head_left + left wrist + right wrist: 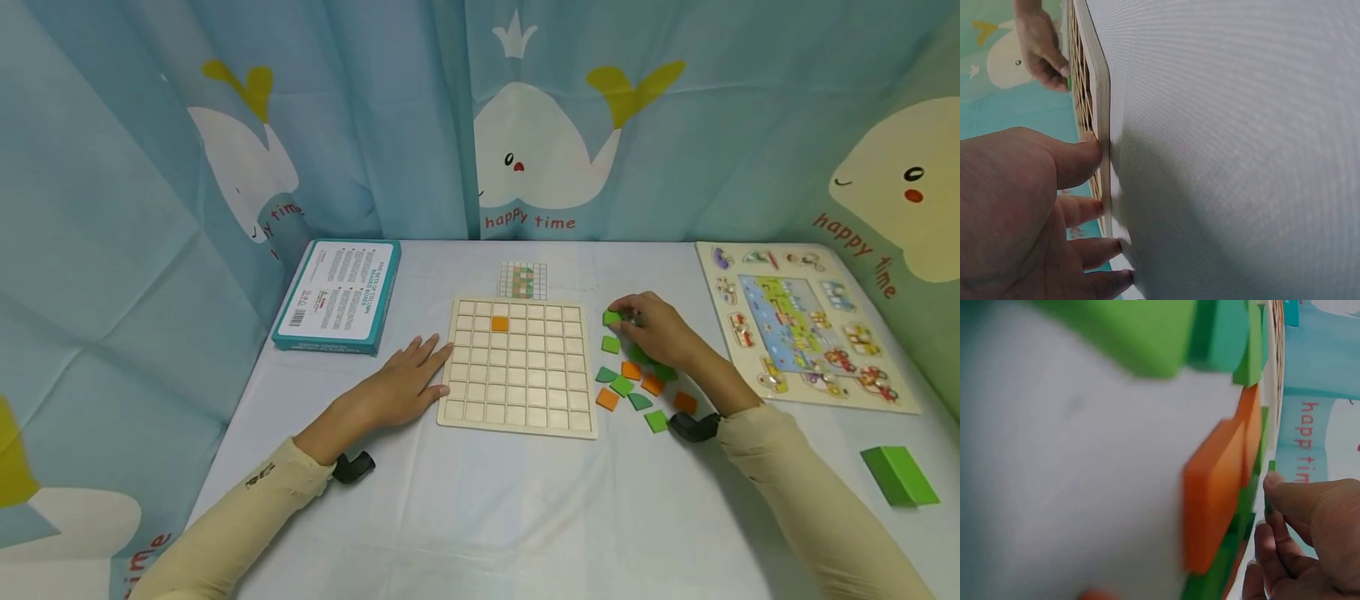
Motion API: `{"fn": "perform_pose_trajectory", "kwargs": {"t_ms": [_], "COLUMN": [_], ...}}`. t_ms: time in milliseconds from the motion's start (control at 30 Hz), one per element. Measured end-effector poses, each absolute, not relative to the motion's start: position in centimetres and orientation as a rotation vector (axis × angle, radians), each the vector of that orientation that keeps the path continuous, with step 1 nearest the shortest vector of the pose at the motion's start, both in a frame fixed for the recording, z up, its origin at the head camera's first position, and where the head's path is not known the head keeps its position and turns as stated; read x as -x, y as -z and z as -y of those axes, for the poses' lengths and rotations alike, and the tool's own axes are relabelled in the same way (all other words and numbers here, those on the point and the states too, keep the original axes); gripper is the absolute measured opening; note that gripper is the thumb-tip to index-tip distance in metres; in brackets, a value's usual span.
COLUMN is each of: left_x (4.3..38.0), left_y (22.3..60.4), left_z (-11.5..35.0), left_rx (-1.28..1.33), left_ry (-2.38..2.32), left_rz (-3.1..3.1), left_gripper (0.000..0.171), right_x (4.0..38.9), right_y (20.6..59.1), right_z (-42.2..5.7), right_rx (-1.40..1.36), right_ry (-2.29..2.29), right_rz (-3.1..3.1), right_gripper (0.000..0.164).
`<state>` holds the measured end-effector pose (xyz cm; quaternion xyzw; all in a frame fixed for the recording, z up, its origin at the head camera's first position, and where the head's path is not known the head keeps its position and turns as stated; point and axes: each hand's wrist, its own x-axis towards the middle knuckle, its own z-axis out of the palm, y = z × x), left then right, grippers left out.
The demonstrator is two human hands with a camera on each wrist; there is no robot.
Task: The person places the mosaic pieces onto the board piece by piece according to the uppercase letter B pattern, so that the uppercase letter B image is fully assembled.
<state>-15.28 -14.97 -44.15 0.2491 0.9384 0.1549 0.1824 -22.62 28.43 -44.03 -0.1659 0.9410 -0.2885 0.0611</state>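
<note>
A cream wooden board (517, 367) with a grid of square cells lies flat, with one orange square tile (499, 324) in an upper cell. My left hand (405, 383) rests at the board's left edge, fingers spread; the left wrist view shows the thumb (1079, 159) against the rim. To the right of the board, my right hand (660, 329) pinches a green square tile (611, 318) between thumb and fingers. Below and partly under that hand lie several loose tiles, among them an orange square (607, 399), a light green square (656, 422) and a dark green rounded piece (639, 402).
A small card with a coloured grid pattern (522, 281) lies just behind the board. The teal and white box (337, 292) sits at the back left. On the right are a wooden picture puzzle (810, 333) and a green block (900, 475). Patterned curtains surround the table.
</note>
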Motion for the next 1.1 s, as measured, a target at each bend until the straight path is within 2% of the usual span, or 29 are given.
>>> {"fn": "perform_pose_trajectory", "kwargs": {"t_ms": [367,667,967,1100], "left_x": [15.4,15.4,15.2,15.2], "left_y": [43.7,43.9,43.8,43.9], "left_z": [15.0,15.0,14.9,14.9], "left_rx": [-0.685,-0.702,-0.694,-0.698], "left_ry": [-0.441,-0.420,-0.437,-0.439], "left_rz": [-2.638,-2.643,-2.645,-2.650], "left_gripper": [0.070,0.070,0.071,0.070], "right_x": [22.9,23.1,23.1,23.1], "right_y": [42.6,43.3,44.0,44.0], "right_z": [-24.0,-19.2,-16.3,-15.9], "right_rx": [0.502,0.597,0.663,0.683], "right_ry": [0.988,1.013,1.040,1.006], "right_rz": [-2.781,-2.699,-2.670,-2.691], "right_gripper": [0.032,0.032,0.028,0.020]}}
